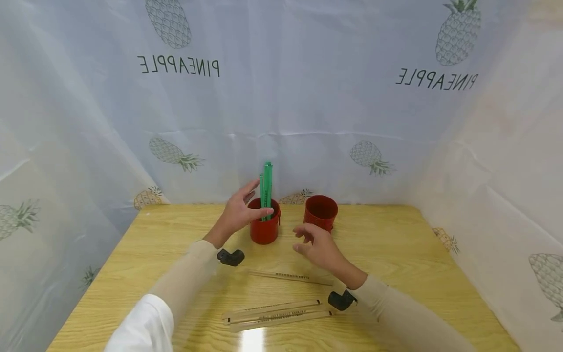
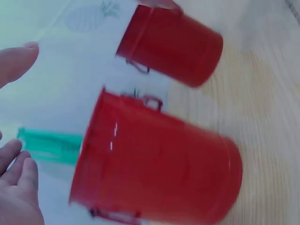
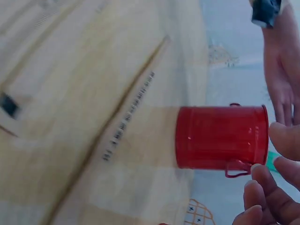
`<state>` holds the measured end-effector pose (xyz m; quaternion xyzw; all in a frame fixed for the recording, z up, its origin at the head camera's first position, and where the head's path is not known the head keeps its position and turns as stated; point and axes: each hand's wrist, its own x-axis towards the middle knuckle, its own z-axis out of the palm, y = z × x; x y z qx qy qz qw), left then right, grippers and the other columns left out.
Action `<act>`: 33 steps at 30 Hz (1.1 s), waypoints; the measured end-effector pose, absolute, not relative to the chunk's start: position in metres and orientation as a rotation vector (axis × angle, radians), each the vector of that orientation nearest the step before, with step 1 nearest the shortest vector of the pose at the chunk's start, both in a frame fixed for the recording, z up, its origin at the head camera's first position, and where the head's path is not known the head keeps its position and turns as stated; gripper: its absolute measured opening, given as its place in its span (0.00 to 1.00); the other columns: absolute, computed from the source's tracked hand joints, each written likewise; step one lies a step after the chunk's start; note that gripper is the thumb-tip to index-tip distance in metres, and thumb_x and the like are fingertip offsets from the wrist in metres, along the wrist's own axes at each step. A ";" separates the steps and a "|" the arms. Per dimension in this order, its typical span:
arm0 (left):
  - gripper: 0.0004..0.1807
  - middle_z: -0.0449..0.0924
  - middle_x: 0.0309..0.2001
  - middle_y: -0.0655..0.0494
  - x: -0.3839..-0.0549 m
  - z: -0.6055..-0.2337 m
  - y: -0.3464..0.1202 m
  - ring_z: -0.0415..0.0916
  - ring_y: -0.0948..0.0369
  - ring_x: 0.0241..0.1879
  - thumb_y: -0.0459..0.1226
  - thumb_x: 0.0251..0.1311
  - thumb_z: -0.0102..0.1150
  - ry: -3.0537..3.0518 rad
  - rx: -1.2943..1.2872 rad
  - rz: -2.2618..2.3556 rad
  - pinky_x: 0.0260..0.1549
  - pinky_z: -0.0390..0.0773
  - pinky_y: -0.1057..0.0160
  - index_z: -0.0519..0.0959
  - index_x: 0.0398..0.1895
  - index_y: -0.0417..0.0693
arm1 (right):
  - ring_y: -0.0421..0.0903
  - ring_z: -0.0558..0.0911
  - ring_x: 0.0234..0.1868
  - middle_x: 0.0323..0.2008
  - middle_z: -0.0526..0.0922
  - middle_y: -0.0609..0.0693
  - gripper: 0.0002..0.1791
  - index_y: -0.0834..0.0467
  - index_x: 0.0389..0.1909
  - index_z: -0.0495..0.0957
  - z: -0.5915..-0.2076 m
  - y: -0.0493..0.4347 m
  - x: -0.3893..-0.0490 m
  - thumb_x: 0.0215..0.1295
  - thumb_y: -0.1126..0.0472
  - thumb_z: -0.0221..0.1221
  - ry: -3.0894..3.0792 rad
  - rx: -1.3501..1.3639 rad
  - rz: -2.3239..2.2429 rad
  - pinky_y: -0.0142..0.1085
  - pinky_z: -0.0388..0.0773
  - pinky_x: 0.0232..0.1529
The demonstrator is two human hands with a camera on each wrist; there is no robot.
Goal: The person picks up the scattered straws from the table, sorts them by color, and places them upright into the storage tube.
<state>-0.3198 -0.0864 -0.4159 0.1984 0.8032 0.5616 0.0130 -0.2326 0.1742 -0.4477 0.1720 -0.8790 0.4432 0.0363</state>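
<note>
A small red bucket (image 1: 264,233) stands toward the back of the table with several slim green packets (image 1: 267,188) upright in it. My left hand (image 1: 237,212) is at this bucket's rim, thumb and fingers spread apart on either side of the green packets. In the left wrist view the green packets (image 2: 51,146) stick out of the bucket's mouth near the fingertips. My right hand (image 1: 323,250) hovers in front of a second red bucket (image 1: 318,221), fingers loosely bent and holding nothing. In the right wrist view its fingers (image 3: 267,190) overlap the first bucket's (image 3: 220,138) rim and side handle.
One long brown paper packet (image 1: 290,277) with printed text lies across the table before the buckets. Nearer the front, several similar brown packets (image 1: 279,317) lie side by side. A pineapple-print curtain (image 1: 281,98) hangs behind the wooden table (image 1: 396,254).
</note>
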 end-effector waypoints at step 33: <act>0.48 0.64 0.80 0.56 -0.331 -0.429 0.033 0.62 0.46 0.79 0.48 0.58 0.76 2.460 0.776 1.628 0.74 0.70 0.45 0.63 0.81 0.59 | 0.35 0.78 0.34 0.42 0.90 0.51 0.08 0.58 0.42 0.88 -0.492 0.193 -0.203 0.63 0.69 0.70 -2.882 0.802 1.126 0.30 0.79 0.37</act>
